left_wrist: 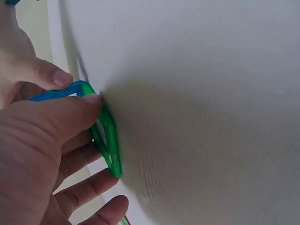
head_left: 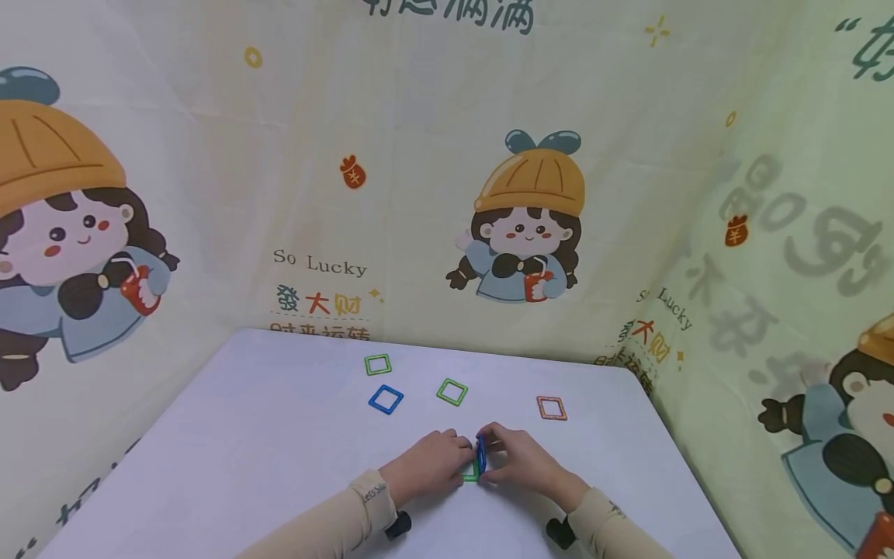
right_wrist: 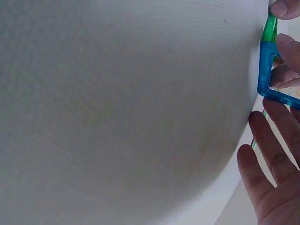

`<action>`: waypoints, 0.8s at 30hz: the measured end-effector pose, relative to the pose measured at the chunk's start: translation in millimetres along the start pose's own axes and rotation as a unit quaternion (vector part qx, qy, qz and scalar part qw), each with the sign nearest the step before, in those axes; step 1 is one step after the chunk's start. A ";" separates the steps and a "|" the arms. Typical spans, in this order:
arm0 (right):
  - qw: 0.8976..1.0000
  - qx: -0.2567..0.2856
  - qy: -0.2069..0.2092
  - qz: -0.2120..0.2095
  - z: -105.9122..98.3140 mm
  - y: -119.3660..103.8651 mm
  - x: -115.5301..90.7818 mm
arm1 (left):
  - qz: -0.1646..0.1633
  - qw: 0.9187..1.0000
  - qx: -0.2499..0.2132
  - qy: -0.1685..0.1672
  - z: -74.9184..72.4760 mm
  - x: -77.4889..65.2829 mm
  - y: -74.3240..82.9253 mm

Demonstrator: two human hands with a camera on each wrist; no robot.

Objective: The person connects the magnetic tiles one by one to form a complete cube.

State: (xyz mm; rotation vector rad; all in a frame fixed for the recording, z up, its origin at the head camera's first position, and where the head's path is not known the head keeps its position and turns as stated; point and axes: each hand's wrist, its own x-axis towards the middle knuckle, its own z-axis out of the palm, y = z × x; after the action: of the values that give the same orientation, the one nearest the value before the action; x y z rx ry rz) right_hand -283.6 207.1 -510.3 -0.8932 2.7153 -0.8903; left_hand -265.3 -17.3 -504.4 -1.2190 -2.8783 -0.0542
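A green square frame tile [head_left: 471, 478] lies low at the table surface. My left hand [head_left: 431, 463] holds it, the thumb on its near edge and fingertips behind, as the left wrist view shows. A blue square frame tile [head_left: 481, 454] stands upright along the green tile's right side. My right hand [head_left: 524, 463] pinches this blue tile between thumb and fingers. In the right wrist view the blue tile's corner [right_wrist: 265, 91] meets the fingertips, and the green tile [right_wrist: 269, 28] touches its other end. Part of the green tile is hidden under the left hand in the head view.
Farther back on the white table [head_left: 279, 435] lie a green frame tile [head_left: 378, 357], a blue one [head_left: 379, 407], another green one [head_left: 448, 401] and an orange-red one [head_left: 549, 397]. A printed cloth [head_left: 419, 233] hangs behind the table. Black wrist devices [head_left: 399, 526] sit under both sleeves.
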 end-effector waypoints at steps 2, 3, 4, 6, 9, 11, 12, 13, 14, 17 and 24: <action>1.000 -0.013 0.003 -0.001 -0.7 -0.2 -0.5 | 0.002 1.000 -0.002 -0.002 0.8 0.3 -1.6; 1.000 -0.019 0.004 -0.001 -1.2 -0.4 -0.6 | 0.002 1.000 -0.003 -0.005 0.8 0.3 -2.5; 1.000 -0.023 0.005 -0.002 -1.5 -0.7 -0.4 | 0.002 1.000 -0.003 -0.008 1.2 0.5 -3.5; 1.000 -0.028 0.005 -0.003 -2.0 -1.0 0.1 | 0.001 1.000 -0.003 -0.015 2.8 1.3 -5.2; 1.000 -0.028 0.004 -0.006 -2.0 -1.3 1.3 | 0.001 1.000 -0.004 -0.023 4.4 2.5 -7.4; 1.000 -0.029 0.003 -0.005 -1.6 -1.4 1.9 | 0.000 1.000 -0.007 -0.025 5.1 3.0 -9.1; 1.000 -0.029 0.004 -0.005 -1.4 -1.5 1.9 | -0.003 1.000 -0.011 -0.025 5.5 2.9 -10.3; 1.000 -0.028 0.004 -0.003 -1.1 -1.6 1.9 | -0.009 1.000 -0.014 -0.025 6.2 2.6 -12.2; 1.000 -0.029 0.004 0.000 -0.9 -2.0 1.8 | -0.019 0.999 -0.018 -0.025 6.5 2.0 -14.5; 1.000 -0.030 0.003 0.010 -0.4 -2.4 1.5 | -0.064 0.997 -0.033 -0.026 9.0 -0.3 -25.3; 0.999 -0.032 -0.002 0.028 0.3 -3.5 1.2 | -0.169 0.983 -0.066 -0.021 12.9 -10.5 -62.4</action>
State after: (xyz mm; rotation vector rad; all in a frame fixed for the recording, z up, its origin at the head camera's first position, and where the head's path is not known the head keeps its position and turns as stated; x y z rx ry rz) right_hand -282.8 204.0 -508.4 -0.8245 2.7642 -0.7952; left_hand -302.8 -67.7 -519.1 -0.7361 -3.1281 -0.2289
